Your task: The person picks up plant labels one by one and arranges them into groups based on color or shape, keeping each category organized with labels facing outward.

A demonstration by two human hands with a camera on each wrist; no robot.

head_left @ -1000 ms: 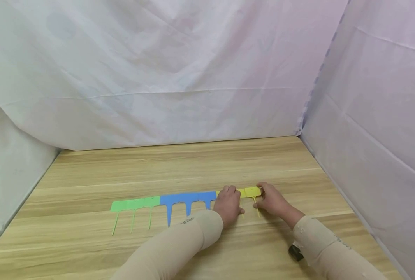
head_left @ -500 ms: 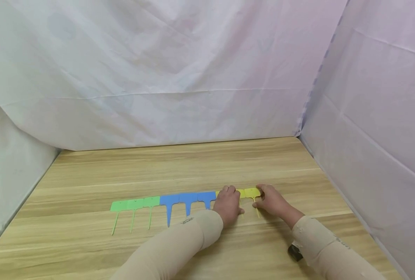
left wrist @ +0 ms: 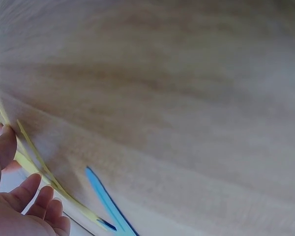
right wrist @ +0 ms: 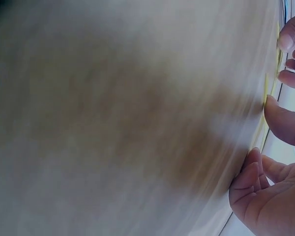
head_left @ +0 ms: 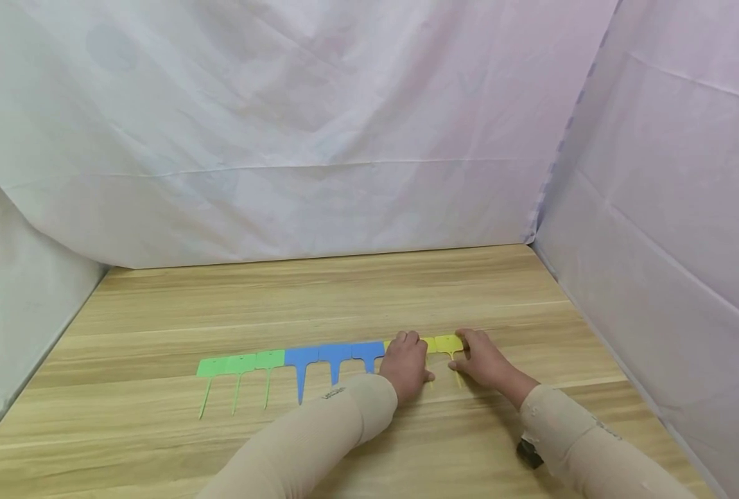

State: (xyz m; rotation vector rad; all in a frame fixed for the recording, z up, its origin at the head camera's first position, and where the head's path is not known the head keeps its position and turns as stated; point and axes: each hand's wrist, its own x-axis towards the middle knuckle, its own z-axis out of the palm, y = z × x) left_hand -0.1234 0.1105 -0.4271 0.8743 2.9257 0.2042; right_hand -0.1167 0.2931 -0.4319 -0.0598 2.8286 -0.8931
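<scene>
T-shaped plant labels lie flat in one row on the table. Three green plant labels [head_left: 240, 364] are at the left, three blue plant labels [head_left: 335, 353] in the middle, and yellow plant labels [head_left: 449, 344] at the right. My left hand [head_left: 405, 364] rests over the yellow ones beside the last blue label and hides part of them; its fingers are loosely bent, thumb apart. My right hand [head_left: 487, 359] touches the right end of the row. Its index finger is at the last label's outer edge and its thumb near that label's stem.
The wood-grain table [head_left: 282, 298] is bounded by a white cloth [head_left: 251, 152] at the back and more cloth on both sides. A small black object [head_left: 528, 454] shows beneath the right sleeve.
Over the last second both hands stay almost in place. The right hand and the yellow label at the end shift very slightly left and toward me.
</scene>
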